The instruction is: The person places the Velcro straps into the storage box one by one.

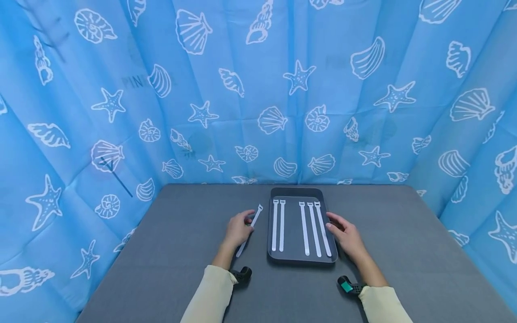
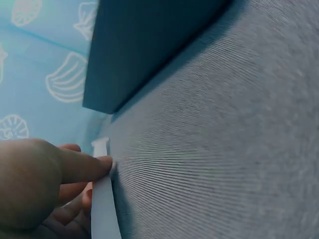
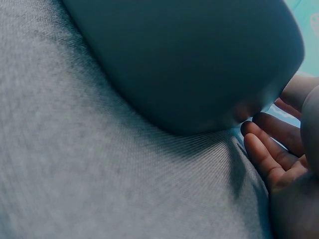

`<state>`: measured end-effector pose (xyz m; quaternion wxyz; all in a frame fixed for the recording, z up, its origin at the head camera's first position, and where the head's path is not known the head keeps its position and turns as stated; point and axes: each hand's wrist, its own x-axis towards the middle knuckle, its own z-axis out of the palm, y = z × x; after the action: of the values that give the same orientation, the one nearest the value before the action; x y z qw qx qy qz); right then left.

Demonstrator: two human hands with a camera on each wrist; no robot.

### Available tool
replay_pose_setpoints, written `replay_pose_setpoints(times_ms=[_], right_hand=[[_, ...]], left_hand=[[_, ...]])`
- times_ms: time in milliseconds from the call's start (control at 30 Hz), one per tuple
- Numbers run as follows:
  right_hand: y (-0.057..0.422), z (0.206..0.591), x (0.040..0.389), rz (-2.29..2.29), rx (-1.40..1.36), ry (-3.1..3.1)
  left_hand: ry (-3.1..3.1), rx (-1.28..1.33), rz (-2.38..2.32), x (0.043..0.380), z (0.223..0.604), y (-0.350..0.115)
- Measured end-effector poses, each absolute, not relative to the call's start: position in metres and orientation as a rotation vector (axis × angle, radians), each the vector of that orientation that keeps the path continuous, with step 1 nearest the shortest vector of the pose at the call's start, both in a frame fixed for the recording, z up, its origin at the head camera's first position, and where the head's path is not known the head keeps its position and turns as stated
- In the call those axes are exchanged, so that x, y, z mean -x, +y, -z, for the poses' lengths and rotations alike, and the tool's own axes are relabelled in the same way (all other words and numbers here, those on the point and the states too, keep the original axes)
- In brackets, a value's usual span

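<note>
Grey bench (image 1: 404,251) carries a dark tray (image 1: 300,259) with 5 white straps. Left hand (image 1: 237,231) pinches a 6th strap (image 1: 251,226) lying just left of the tray; light, floppy, probably best gripped mid-length. Right hand (image 1: 346,235) rests relaxed against the tray's right edge, holding nothing.

A staged recording booth: seashell-print curtain (image 1: 258,89) enclosing a grey table (image 1: 404,251)

L hand (image 1: 238,229) hides strap (image 1: 251,225) middle.
</note>
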<state>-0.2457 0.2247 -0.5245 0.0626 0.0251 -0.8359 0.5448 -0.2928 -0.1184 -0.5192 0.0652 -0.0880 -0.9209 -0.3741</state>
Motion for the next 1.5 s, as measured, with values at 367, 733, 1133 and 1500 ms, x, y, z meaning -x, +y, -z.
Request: replay_pose_setpoints(times_ms=[367, 733, 1133, 1500], right_hand=[[0.222, 0.523, 0.244, -1.638, -0.047, -2.541], [0.224, 0.523, 0.245, -1.636, -0.044, -2.537], [0.222, 0.524, 0.246, -1.629, -0.046, -2.536], [0.223, 0.525, 0.246, -1.635, -0.042, -2.533]], left_hand=[[-2.763, 0.259, 1.392, 0.281, 0.518, -0.124], [-2.615, 0.307, 1.550, 0.278, 0.522, -0.125], [-2.580, 0.329, 1.590, 0.274, 0.515, -0.121], [-2.501, 0.370, 1.652, 0.269, 0.495, -0.113]])
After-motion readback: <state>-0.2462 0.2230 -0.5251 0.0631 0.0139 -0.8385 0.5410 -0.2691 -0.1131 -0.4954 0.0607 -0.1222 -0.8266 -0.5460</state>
